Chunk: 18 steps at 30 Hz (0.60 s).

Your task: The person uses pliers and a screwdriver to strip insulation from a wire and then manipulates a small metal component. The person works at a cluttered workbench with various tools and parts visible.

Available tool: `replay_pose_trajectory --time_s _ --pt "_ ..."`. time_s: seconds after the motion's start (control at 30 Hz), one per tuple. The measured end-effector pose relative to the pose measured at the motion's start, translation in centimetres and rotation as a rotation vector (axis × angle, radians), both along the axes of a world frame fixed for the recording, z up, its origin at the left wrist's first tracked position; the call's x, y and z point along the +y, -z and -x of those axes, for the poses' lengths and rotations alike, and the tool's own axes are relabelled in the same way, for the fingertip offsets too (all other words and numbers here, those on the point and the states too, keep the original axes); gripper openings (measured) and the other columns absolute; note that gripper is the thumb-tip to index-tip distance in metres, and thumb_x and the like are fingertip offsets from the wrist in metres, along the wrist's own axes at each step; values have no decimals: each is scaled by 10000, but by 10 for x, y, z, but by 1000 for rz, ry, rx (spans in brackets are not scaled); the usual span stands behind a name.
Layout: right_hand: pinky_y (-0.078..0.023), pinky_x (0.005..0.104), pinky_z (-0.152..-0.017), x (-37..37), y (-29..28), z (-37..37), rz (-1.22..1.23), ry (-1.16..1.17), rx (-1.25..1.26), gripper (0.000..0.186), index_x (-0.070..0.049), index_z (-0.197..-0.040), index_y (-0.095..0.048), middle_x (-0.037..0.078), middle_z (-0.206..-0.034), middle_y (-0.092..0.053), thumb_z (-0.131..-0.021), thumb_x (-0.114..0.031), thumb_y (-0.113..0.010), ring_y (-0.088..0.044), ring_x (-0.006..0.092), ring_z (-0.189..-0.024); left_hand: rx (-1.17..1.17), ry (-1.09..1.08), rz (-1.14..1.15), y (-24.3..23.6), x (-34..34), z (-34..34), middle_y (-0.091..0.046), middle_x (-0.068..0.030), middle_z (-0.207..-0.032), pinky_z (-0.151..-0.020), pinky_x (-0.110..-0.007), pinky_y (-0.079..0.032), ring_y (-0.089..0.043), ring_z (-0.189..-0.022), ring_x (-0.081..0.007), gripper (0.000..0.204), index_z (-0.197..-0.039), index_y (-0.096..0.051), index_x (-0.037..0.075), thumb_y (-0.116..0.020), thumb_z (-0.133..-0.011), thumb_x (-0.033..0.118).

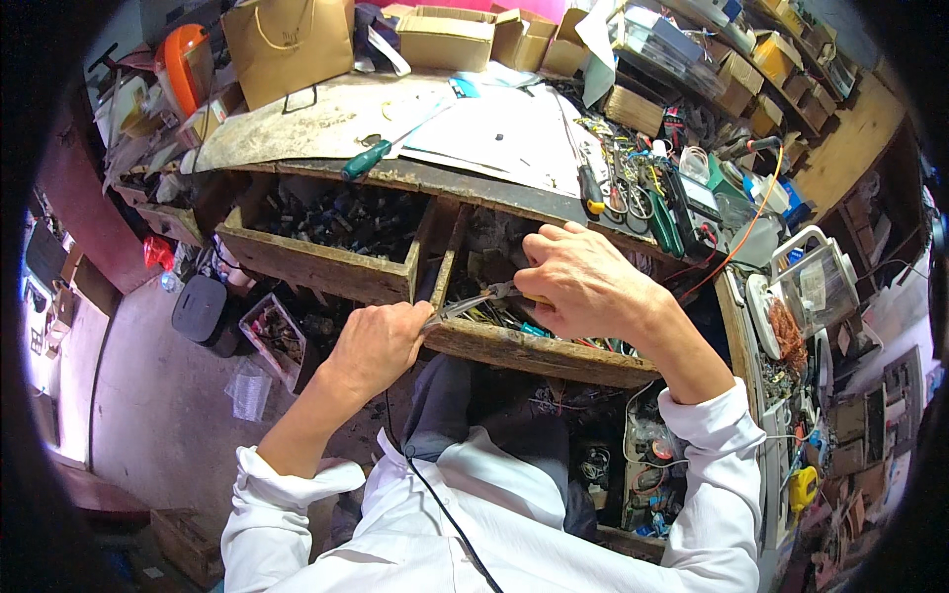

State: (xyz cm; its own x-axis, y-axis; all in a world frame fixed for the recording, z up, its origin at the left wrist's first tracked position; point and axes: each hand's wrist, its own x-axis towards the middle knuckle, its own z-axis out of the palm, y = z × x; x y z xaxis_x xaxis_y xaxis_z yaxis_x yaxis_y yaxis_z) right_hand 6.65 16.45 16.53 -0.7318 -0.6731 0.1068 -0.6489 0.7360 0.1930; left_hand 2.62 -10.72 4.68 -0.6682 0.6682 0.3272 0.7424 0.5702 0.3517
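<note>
My right hand (583, 282) is closed around a pair of pliers (503, 291), above the open right drawer (539, 354). A little of a yellowish handle shows under its fingers. The pliers' head meets a slim silver metal piece (465, 305) that runs toward my left hand (381, 341). That hand is a fist at the drawer's front left corner. Its fingers hide whatever they grip, and I cannot tell whether the silver piece belongs to the pliers. Under my right hand the drawer holds a jumble of small tools and parts.
Left of it, another wooden drawer (306, 252) stands open, full of dark small parts. On the bench lie a green-handled screwdriver (367, 160), a yellow-and-black screwdriver (591, 190) and a white sheet (494, 133). Tools and wires crowd the right side. A dark bin (205, 314) stands on the floor.
</note>
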Motion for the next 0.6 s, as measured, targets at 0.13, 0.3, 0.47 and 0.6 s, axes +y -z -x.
replay_pose_trajectory --time_s 0.13,0.3,0.47,0.6 --pt "-514 388 -741 -4 10 5 -29 -21 20 137 -72 -731 -663 59 -836 -594 -734 -193 -727 -607 242 -871 93 -9 48 1 -1 2 -660 -178 -785 -650 -483 -543 -675 -749 -392 111 -939 -593 51 -652 -890 132" --pt "-559 461 -651 -5 14 5 -17 104 -66 127 -35 -726 -689 136 -729 -674 -772 -153 -677 -691 340 -720 131 -1 26 1 -3 5 -648 -159 -780 -640 -473 -541 -669 -728 -383 125 -957 -598 55 -653 -889 144" --pt "-546 469 -645 4 44 4 320 165 -146 161 3 -683 -620 198 -642 -610 -758 -121 -690 -655 399 -689 26 -25 22 -3 -6 -2 -654 -179 -799 -657 -492 -528 -663 -769 -395 132 -971 -593 45 -645 -910 150" --pt "-477 437 -575 4 62 -5 614 316 -245 229 31 -677 -529 218 -610 -548 -787 -93 -686 -541 414 -574 -146 -62 -18 4 -9 -5 -667 -221 -848 -671 -493 -509 -652 -814 -420 154 -966 -606 22 -634 -944 172"
